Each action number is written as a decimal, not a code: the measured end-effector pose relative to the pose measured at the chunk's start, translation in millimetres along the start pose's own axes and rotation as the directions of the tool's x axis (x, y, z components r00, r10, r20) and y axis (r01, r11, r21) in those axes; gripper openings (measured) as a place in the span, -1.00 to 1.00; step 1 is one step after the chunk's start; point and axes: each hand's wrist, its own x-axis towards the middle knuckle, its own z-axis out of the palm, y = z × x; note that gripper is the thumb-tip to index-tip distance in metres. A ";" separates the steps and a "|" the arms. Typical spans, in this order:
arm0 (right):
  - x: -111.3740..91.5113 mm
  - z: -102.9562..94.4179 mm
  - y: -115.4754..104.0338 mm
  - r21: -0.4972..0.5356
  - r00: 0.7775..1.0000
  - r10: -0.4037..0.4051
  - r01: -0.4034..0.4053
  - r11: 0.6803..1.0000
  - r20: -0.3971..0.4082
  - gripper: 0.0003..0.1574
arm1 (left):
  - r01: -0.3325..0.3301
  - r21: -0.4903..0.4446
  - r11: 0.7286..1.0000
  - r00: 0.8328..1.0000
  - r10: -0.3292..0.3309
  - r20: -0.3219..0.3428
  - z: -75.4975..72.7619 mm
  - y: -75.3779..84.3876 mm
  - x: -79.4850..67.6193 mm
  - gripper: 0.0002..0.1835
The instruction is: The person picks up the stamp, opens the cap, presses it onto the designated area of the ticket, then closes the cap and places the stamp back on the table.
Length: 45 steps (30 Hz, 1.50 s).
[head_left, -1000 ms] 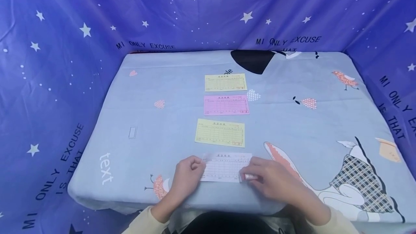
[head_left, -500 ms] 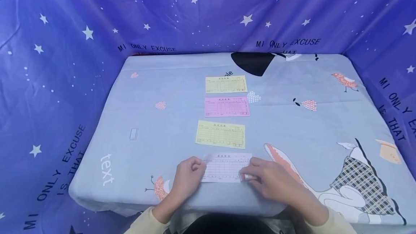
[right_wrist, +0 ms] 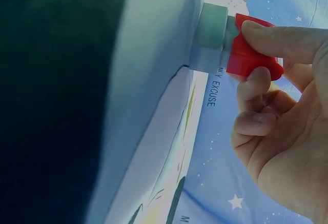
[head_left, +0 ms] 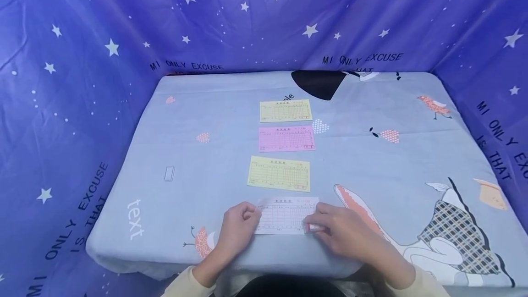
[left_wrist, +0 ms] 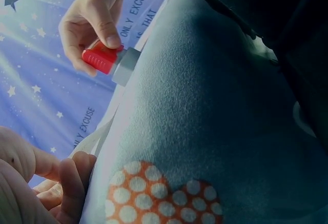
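A white printed form slip [head_left: 284,217] lies near the front edge of the padded surface. At its left edge my left hand [head_left: 241,223] holds it, fingers bent and thumb close to the index finger. My right hand [head_left: 340,226] pinches a red and grey hand stamp [head_left: 312,227] over the slip's lower right corner. In the right wrist view the stamp's grey base [right_wrist: 210,39] stands against the surface, with thumb and fingers on its red body [right_wrist: 251,49]. The left wrist view shows the curled left fingers [left_wrist: 74,183] close to the cloth. The stamp hides the corner beneath it.
Beyond the white slip, a yellow slip [head_left: 278,173], a pink slip [head_left: 286,139] and another yellow slip [head_left: 286,111] lie in a column. Each bears a small red box at lower right. Patterned grey-blue cloth [head_left: 185,210] covers the surface; blue star-printed curtains [head_left: 247,22] enclose it.
The head view has shifted slightly, so the far slips and cloth sit a little lower in it. Both hands, the stamp and the white slip keep their places.
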 end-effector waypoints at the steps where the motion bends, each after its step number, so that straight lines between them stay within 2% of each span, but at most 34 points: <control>1: 0.7 -0.2 0.4 0.002 1.000 -0.004 0.004 1.000 -0.004 -0.61 | -0.003 -0.003 1.000 1.000 0.003 0.000 -0.4 0.4 0.5 -0.87; 4: 2.8 -0.9 1.4 0.006 1.000 -0.010 0.010 1.000 -0.007 -0.62 | -0.012 -0.012 1.000 1.000 0.012 0.000 -1.6 1.9 2.0 -0.87; 8: 4.7 -2.5 0.2 0.015 1.000 0.022 -0.023 1.000 0.019 -0.62 | -0.017 -0.013 1.000 1.000 0.017 -0.008 -2.5 2.8 2.6 -0.88; 11: 1.6 -2.6 -2.7 0.027 0.998 0.046 -0.047 0.999 0.037 -0.60 | 0.011 -0.014 1.000 1.000 -0.011 0.005 -1.7 2.2 0.2 -0.89; 17: -5.0 0.5 -4.4 0.021 0.999 0.035 -0.035 0.999 -0.005 -0.56 | 0.063 -0.037 0.997 0.997 -0.062 0.045 0.6 1.8 -3.8 -0.89; 31: 1.3 -3.4 -4.8 0.000 0.999 0.032 -0.032 0.999 0.005 -0.58 | 0.053 -0.057 0.997 0.998 -0.051 0.035 -3.9 4.6 -1.6 -0.88; 35: -1.3 -3.0 -8.0 0.006 0.999 0.029 -0.029 1.000 -0.021 -0.54 | 0.046 -0.065 0.997 0.998 -0.043 0.043 -3.7 2.4 -4.6 -0.88; 40: -8.9 -2.7 -13.0 -0.004 0.999 0.039 -0.039 0.999 -0.021 -0.49 | 0.075 -0.095 0.993 0.995 -0.068 0.075 -3.2 -0.3 -11.5 -0.87; 45: -10.3 -3.1 -14.9 -0.004 0.998 0.061 -0.061 0.998 -0.004 -0.44 | 0.104 -0.094 0.990 0.993 -0.098 0.065 -3.8 1.0 -14.2 -0.87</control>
